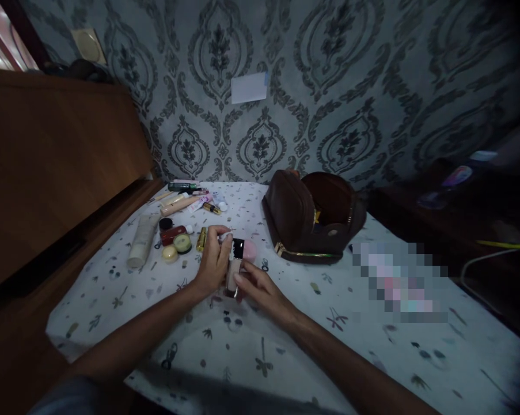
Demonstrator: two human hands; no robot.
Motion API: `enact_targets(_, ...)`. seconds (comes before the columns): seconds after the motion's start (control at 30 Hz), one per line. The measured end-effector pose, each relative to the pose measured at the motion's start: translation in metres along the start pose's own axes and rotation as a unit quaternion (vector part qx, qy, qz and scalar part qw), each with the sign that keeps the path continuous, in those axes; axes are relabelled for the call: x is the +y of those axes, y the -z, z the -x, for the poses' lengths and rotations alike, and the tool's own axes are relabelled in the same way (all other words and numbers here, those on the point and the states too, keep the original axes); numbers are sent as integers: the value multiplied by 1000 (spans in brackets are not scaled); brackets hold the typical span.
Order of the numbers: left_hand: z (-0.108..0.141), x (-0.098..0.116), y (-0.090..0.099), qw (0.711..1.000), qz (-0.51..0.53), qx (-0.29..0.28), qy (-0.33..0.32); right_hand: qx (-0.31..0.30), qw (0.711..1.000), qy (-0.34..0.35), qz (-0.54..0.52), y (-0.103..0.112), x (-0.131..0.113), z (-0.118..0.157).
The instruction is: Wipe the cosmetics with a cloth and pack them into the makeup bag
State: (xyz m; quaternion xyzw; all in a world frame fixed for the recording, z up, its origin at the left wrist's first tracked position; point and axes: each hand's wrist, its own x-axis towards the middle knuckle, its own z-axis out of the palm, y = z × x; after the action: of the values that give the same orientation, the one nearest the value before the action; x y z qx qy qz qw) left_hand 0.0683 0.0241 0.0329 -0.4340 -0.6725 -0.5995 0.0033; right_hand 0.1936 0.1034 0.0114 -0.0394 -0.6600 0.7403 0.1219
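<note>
Holding a black-capped bottle point(234, 271), any lettering illegible.

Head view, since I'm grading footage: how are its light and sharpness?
Head view: dim light, brightest at the upper-left corner; right edge dark and blurred; the brown bag shadowed inside; the black-capped bottle catching glints; a pixelated block covering part of the tablecloth.

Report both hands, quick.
Left hand: curled beside the bottle; whether it grips anything cannot be told.
Right hand: closed, holding the bottle.
</note>
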Motion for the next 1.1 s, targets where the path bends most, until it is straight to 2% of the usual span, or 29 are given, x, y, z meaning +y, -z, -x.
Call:
enact_targets(0.2, 3, 9, 1, 997, -1, -57, -51, 28, 999, -1, -33, 0, 5, -4)
enact_targets(0.4, 3, 7, 1, 981, 62, -179, -26, 130, 991, 25, -33, 7, 6, -7)
enact_targets(0.5, 3, 5, 0, 976, 81, -202, -30, 183, 982, 33, -25, 11, 2, -6)
enact_targets(0.67, 5, 6, -3, 978, 66, -183, -69, 200, 979, 20, -38, 15, 0, -6)
enact_targets(0.9, 4, 6, 1, 991, 24, -130, -30, 115, 989, 23, -96, 12, 2, -5)
enact_targets(1.0, 1, 9, 2, 995, 13, -88, -38, 74, 994, 29, -79, 11, 0, -4)
enact_targets(1.1, 0, 11, 3, 995, -7, -76, -68, 49, 997, 33, -49, 11, -2, -3)
